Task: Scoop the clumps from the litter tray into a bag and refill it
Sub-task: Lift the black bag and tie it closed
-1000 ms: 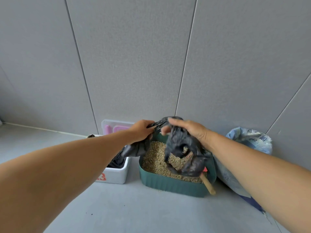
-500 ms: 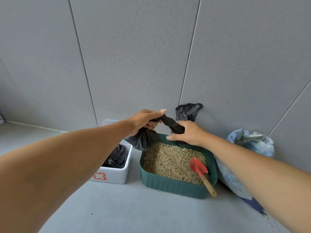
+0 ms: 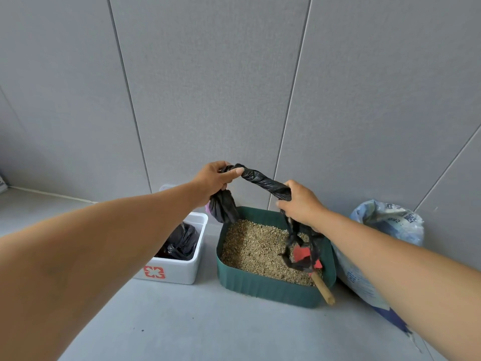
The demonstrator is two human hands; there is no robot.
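Twisted bag [image 3: 263, 179] gripped by left hand [image 3: 213, 178] and right hand [image 3: 302, 207]; one tray [image 3: 260, 284].

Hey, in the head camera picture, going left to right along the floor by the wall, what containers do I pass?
White box → green litter tray → blue and white sack. I skip the twisted black bag, since it hangs over the tray.
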